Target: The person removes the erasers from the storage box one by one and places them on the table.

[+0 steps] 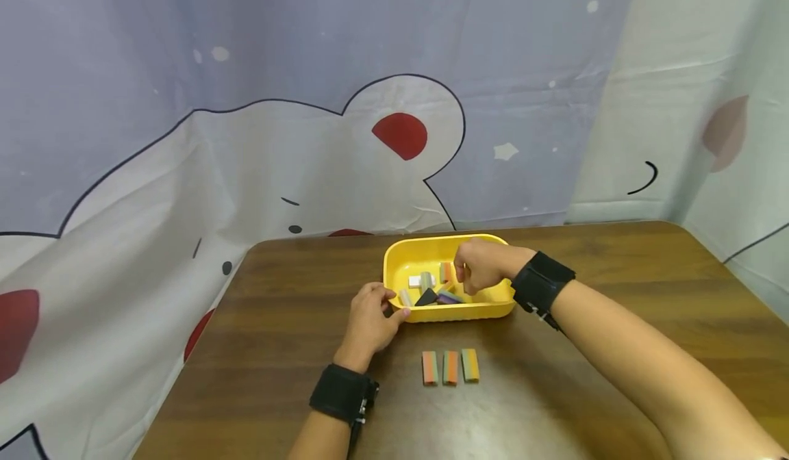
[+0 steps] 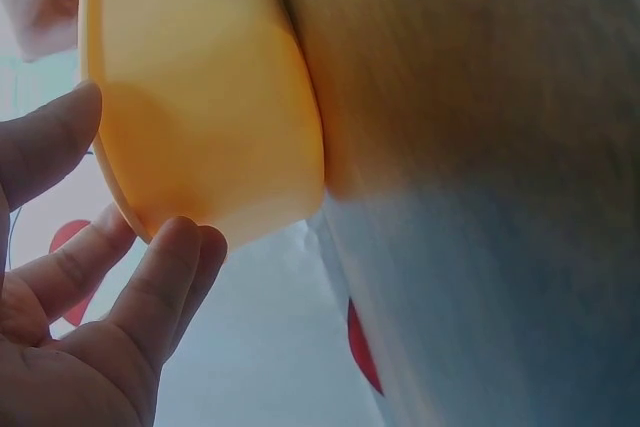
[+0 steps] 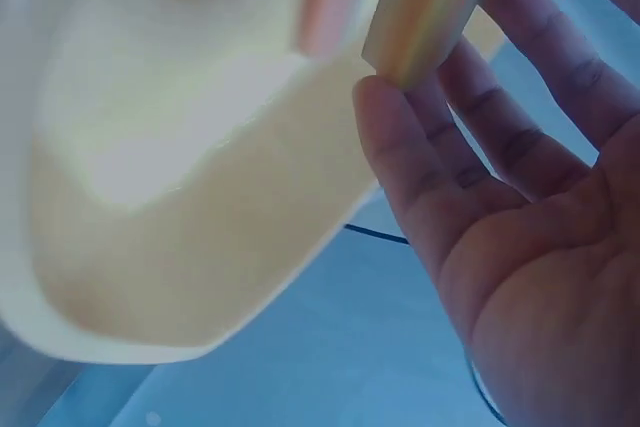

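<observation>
A yellow plastic tub (image 1: 407,253) stands towards the back of the table, with several small eraser-like blocks inside. At its near left corner, the left hand (image 1: 372,320) holds the rim between thumb and fingers; the left wrist view shows the fingertips (image 2: 175,237) against the tub's wall (image 2: 220,97). Inside the tub's right half is the right hand (image 1: 483,266). In the right wrist view it pinches a yellow-and-orange eraser (image 3: 425,12), which the hand hides in the head view.
Three two-tone erasers lie in a row before the tub: a pink-green one (image 1: 429,368), an orange-green one (image 1: 451,367) and a yellow-green one (image 1: 471,365). A black block (image 1: 426,298) lies in the tub. Behind the wooden table (image 1: 296,282) hangs a patterned curtain (image 1: 277,165).
</observation>
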The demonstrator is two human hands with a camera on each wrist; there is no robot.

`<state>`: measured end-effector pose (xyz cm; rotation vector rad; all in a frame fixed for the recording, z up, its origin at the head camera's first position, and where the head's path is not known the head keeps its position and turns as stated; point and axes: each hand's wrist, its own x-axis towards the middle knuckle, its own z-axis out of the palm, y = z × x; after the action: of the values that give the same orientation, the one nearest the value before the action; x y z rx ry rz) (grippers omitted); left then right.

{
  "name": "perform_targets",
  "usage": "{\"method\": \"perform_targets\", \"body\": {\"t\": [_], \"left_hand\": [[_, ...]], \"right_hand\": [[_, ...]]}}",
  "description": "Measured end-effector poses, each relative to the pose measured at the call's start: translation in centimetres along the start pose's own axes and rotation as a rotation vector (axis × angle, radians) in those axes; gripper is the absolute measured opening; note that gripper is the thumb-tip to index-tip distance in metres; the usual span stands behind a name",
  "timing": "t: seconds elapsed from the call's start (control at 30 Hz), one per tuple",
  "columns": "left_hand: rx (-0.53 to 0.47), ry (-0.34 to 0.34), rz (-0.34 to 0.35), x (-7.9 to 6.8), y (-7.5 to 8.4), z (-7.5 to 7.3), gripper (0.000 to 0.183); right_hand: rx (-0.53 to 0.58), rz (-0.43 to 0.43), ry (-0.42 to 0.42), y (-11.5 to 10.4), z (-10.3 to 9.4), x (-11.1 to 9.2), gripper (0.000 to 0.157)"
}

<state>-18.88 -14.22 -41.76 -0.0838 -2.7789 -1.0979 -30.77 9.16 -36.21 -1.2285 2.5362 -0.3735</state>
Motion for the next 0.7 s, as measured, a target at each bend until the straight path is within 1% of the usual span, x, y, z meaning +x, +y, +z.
{"method": "perform_targets", "body": {"t": [0.13,0.2,0.3,0.37,0.47,0.6,0.7], "left_hand": [[-0.001,-0.006,-0.027,0.0,0.1,-0.1,0.036],[0.002,-0.008,-0.029,0.0,0.1,-0.1,0.036],[0.005,-0.008,-0.026,0.0,0.1,-0.1,0.037],[0.009,-0.006,-0.022,0.0,0.1,-0.1,0.037],[0.015,-0.005,-0.016,0.1,0.1,-0.1,0.037],[0.023,-0.003,-0.011,0.1,0.1,0.0,0.037],[0.025,0.001,-0.011,0.1,0.1,0.0,0.037]], "right_hand": [[0.014,-0.108,0.121,-0.6,0.1,-1.9,0.013],[0.024,-0.148,0.172,-0.9,0.3,-2.9,0.014],[0.035,-0.187,0.238,-1.3,0.9,-4.2,0.015],[0.043,-0.201,0.268,-1.7,1.5,-5.1,0.016],[0.071,-0.205,0.281,-2.4,2.5,-6.4,0.016],[0.129,-0.188,0.256,-3.0,4.0,-7.9,0.015],[0.15,-0.181,0.238,-3.0,5.1,-8.7,0.015]]}}
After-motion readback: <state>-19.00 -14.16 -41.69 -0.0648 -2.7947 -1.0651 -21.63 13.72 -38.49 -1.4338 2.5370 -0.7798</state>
